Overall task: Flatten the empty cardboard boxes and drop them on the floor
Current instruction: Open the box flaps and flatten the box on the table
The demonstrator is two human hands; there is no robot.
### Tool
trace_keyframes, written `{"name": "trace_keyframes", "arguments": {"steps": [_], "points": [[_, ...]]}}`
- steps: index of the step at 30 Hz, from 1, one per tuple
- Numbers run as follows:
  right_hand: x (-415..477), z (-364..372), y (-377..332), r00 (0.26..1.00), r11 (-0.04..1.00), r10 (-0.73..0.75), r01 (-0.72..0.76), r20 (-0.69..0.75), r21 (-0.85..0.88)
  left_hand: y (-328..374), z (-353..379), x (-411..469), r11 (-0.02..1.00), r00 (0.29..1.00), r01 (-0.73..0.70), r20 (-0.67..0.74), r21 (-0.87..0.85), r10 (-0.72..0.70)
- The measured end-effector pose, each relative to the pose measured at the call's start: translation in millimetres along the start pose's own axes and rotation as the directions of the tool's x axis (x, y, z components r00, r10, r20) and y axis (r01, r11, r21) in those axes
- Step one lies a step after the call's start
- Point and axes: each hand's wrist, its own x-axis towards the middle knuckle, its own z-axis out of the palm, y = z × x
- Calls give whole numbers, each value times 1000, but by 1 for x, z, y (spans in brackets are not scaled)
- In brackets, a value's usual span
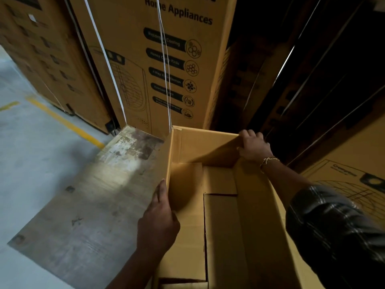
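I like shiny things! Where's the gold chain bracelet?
Right of centre in the head view, the gold chain bracelet circles the wrist of the right hand, which grips the brown cardboard box.

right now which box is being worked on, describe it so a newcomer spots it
Find the tall strapped carton printed Home Appliances. Right in front stands an open box, gripped by the left hand and right hand. Unlike its printed neighbours, it shows no print and is open-topped.
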Motion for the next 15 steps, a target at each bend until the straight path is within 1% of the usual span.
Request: {"name": "trace_keyframes", "arguments": {"steps": [5, 9, 12, 15], "points": [[5, 3, 4, 1000, 997, -6, 8, -24, 80, 6, 4, 2, 999, 1000, 15, 20, 32, -16], [0, 6, 8, 1000, 988, 13, -14, 8, 153, 7, -5, 4, 991, 999, 2, 50, 137, -9], [-24, 10, 12, 997, 972, 74, -78, 27, 221, 10, -13, 6, 986, 997, -3, 82, 165, -11], [-72, 15, 19, 995, 945, 86, -94, 40, 312, 18, -16, 5, 977, 998, -2, 56, 215, -10]]}}
